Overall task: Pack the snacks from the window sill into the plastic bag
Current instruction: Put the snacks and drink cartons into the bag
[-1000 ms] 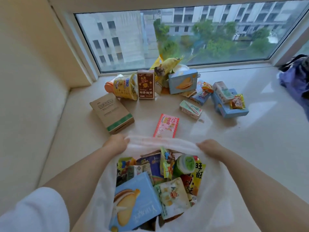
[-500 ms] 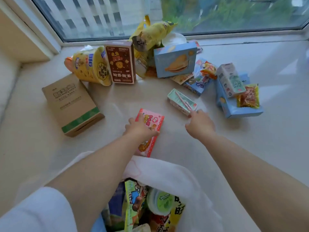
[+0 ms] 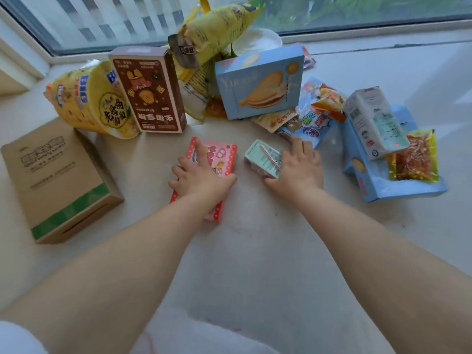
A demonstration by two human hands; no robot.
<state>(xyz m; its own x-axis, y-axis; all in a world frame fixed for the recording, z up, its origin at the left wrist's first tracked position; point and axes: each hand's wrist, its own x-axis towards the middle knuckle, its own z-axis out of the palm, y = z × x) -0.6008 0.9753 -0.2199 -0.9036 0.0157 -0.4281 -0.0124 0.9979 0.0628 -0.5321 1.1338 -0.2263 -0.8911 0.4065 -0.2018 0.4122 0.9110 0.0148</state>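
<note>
Pale window sill (image 3: 255, 251) under a wide pane, snacks scattered toward the glass. Left hand (image 3: 201, 180) is laid on the pink packet (image 3: 219, 159), fingers spread flat over it, not yet curled round. Right hand (image 3: 297, 169) is placed over the small green carton (image 3: 263, 157), thumb at its near edge, fingers bent over the far side; a grip appears to be forming.

Step judged: picking up two snacks at once. Next move calls for both grips to be closed, then both items carried back to the plastic bag (image 3: 204, 335), whose white edge is seen at the bottom of the view.

Counted farther out: one brown box (image 3: 149, 90), one yellow noodle cup (image 3: 94, 100), one cardboard box (image 3: 58, 180), two blue biscuit boxes (image 3: 260, 83), one tall milk carton (image 3: 373, 121), one orange packet (image 3: 413, 159). Packets heaped behind cannot be counted.
</note>
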